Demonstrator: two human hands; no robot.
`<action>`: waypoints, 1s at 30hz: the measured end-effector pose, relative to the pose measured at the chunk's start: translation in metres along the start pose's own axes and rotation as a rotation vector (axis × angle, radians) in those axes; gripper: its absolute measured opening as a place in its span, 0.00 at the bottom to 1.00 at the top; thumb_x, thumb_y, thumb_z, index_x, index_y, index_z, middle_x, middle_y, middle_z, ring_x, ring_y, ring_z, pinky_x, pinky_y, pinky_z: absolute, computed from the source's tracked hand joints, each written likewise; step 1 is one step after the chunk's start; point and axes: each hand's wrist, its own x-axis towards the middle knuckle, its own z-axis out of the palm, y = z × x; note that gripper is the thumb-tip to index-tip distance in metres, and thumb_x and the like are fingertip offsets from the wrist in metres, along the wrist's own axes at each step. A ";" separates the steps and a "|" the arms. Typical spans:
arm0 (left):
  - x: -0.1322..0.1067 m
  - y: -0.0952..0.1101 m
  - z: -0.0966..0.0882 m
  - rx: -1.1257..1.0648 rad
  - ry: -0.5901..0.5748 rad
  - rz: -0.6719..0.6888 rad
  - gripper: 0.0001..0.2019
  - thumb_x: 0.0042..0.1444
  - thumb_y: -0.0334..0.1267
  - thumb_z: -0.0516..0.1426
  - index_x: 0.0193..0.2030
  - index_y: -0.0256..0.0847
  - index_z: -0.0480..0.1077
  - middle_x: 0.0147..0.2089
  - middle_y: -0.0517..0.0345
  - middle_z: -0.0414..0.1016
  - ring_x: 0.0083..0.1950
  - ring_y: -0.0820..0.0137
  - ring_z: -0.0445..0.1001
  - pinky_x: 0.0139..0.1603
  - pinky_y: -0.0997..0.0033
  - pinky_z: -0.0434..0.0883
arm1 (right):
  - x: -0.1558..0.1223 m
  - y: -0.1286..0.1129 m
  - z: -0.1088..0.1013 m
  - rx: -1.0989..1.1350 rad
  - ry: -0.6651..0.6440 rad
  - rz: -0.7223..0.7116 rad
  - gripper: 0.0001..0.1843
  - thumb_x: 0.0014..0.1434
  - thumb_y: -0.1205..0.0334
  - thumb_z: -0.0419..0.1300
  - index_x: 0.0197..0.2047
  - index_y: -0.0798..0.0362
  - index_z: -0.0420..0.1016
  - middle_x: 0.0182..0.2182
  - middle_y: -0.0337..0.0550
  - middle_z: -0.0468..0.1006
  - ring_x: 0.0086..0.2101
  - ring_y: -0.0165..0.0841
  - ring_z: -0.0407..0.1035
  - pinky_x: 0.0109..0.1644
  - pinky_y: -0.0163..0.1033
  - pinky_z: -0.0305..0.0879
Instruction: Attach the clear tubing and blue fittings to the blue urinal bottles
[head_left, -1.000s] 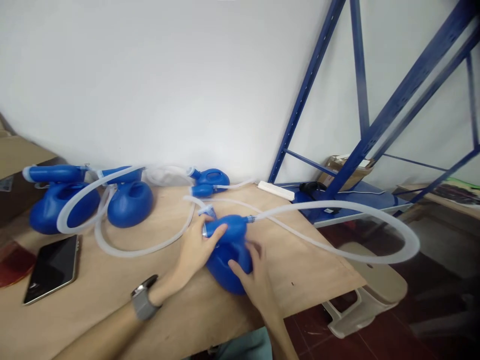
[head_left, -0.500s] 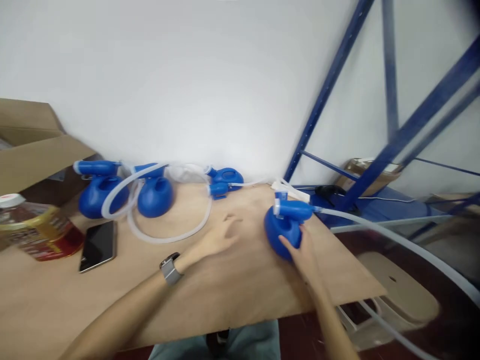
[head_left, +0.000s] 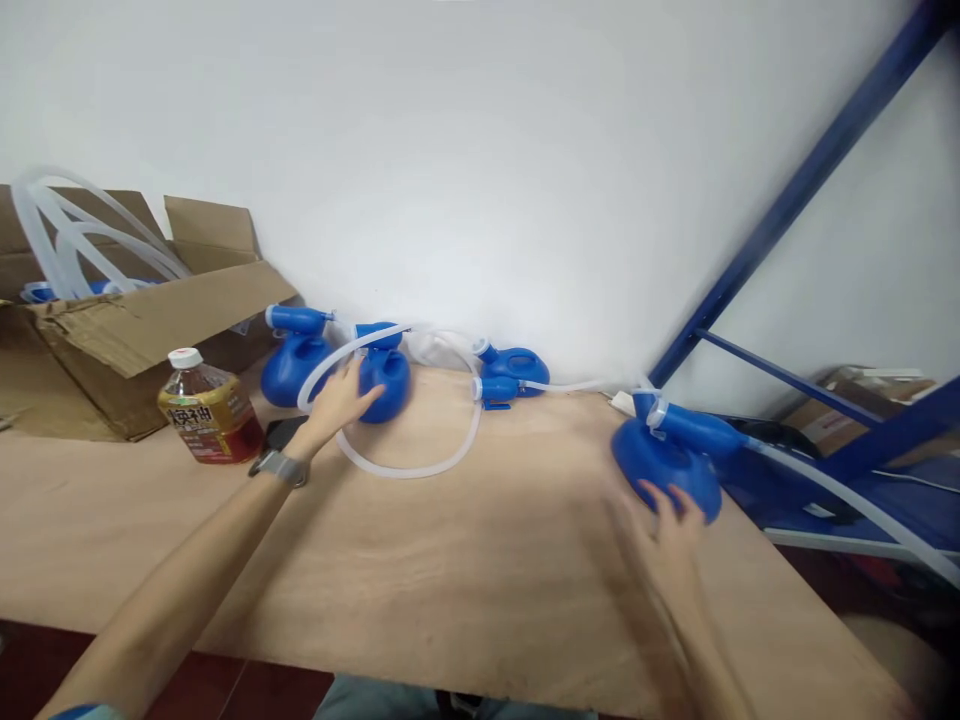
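Observation:
My right hand [head_left: 670,528] rests with spread fingers against the front of a blue plastic container [head_left: 666,455] with a long clear hose [head_left: 847,505] trailing off to the right, near the table's right edge. My left hand [head_left: 337,400], a watch on its wrist, reaches with open fingers to a second blue container [head_left: 386,380] by the wall and touches it and its looped clear hose [head_left: 405,468]. Two more blue containers [head_left: 296,345] [head_left: 514,372] stand at the wall. The right hand is blurred by motion.
A wooden table [head_left: 420,590] runs to a white wall. At left stand a tea bottle [head_left: 204,408] and an open cardboard box [head_left: 112,320] holding coiled hoses. A phone [head_left: 279,432] lies behind my left wrist. A blue metal rack [head_left: 810,340] stands at right.
My right hand slid the container from the table's middle to its right end. My left hand let go of it and reached left to another container. The view swung left.

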 end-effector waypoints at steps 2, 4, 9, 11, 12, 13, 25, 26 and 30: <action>0.015 0.008 0.017 -0.019 0.003 0.005 0.41 0.65 0.54 0.58 0.76 0.28 0.56 0.75 0.27 0.63 0.75 0.39 0.62 0.73 0.47 0.60 | -0.025 -0.027 0.005 0.075 -0.189 -0.149 0.36 0.67 0.31 0.53 0.60 0.52 0.76 0.68 0.62 0.58 0.70 0.59 0.57 0.74 0.65 0.56; 0.026 0.016 0.030 -0.039 0.026 -0.002 0.39 0.65 0.50 0.59 0.76 0.27 0.57 0.75 0.27 0.64 0.77 0.40 0.60 0.75 0.46 0.56 | -0.043 -0.048 0.005 0.124 -0.350 -0.225 0.31 0.69 0.36 0.54 0.62 0.48 0.76 0.71 0.57 0.55 0.72 0.55 0.54 0.75 0.63 0.57; 0.015 0.030 0.045 -0.104 0.102 -0.008 0.31 0.62 0.47 0.61 0.70 0.37 0.69 0.69 0.34 0.71 0.74 0.38 0.62 0.74 0.40 0.57 | -0.053 -0.079 -0.015 0.147 -0.678 -0.244 0.28 0.71 0.39 0.55 0.68 0.42 0.71 0.76 0.50 0.49 0.76 0.52 0.47 0.77 0.62 0.53; 0.000 0.036 0.047 -0.152 0.119 0.014 0.28 0.59 0.47 0.63 0.65 0.39 0.74 0.66 0.37 0.73 0.74 0.40 0.63 0.74 0.41 0.59 | -0.050 -0.090 -0.021 0.151 -0.807 -0.229 0.29 0.71 0.40 0.55 0.70 0.41 0.69 0.77 0.49 0.50 0.76 0.50 0.48 0.77 0.60 0.54; -0.008 0.040 0.047 -0.180 0.127 0.021 0.27 0.59 0.48 0.64 0.63 0.40 0.76 0.65 0.38 0.75 0.73 0.41 0.64 0.74 0.42 0.60 | -0.049 -0.096 -0.021 0.154 -0.871 -0.224 0.30 0.72 0.40 0.55 0.71 0.42 0.67 0.78 0.49 0.50 0.76 0.50 0.48 0.78 0.60 0.53; -0.014 0.044 0.047 -0.211 0.136 0.021 0.25 0.58 0.48 0.65 0.60 0.41 0.78 0.63 0.40 0.76 0.72 0.42 0.65 0.73 0.43 0.61 | -0.049 -0.103 -0.019 0.155 -0.938 -0.228 0.32 0.72 0.40 0.55 0.73 0.42 0.65 0.78 0.49 0.50 0.76 0.50 0.48 0.78 0.59 0.53; -0.091 0.111 -0.023 -0.607 0.127 0.027 0.20 0.54 0.52 0.67 0.51 0.45 0.83 0.53 0.50 0.80 0.54 0.54 0.76 0.61 0.50 0.73 | -0.062 -0.190 0.092 0.921 -0.940 -0.221 0.79 0.52 0.26 0.70 0.80 0.41 0.14 0.81 0.56 0.26 0.79 0.50 0.32 0.79 0.64 0.44; -0.105 0.119 -0.022 -0.615 0.102 0.045 0.19 0.55 0.52 0.67 0.51 0.47 0.83 0.52 0.50 0.80 0.53 0.54 0.77 0.62 0.48 0.72 | -0.058 -0.197 0.093 1.046 -0.912 -0.209 0.83 0.46 0.24 0.73 0.80 0.40 0.15 0.82 0.56 0.27 0.79 0.51 0.34 0.78 0.64 0.47; -0.153 0.140 -0.007 -0.612 0.055 0.137 0.17 0.66 0.51 0.59 0.55 0.51 0.83 0.56 0.48 0.76 0.62 0.52 0.74 0.71 0.40 0.65 | -0.042 -0.205 0.071 1.220 -0.815 -0.145 0.72 0.41 0.27 0.76 0.80 0.41 0.48 0.78 0.55 0.52 0.75 0.55 0.51 0.75 0.62 0.56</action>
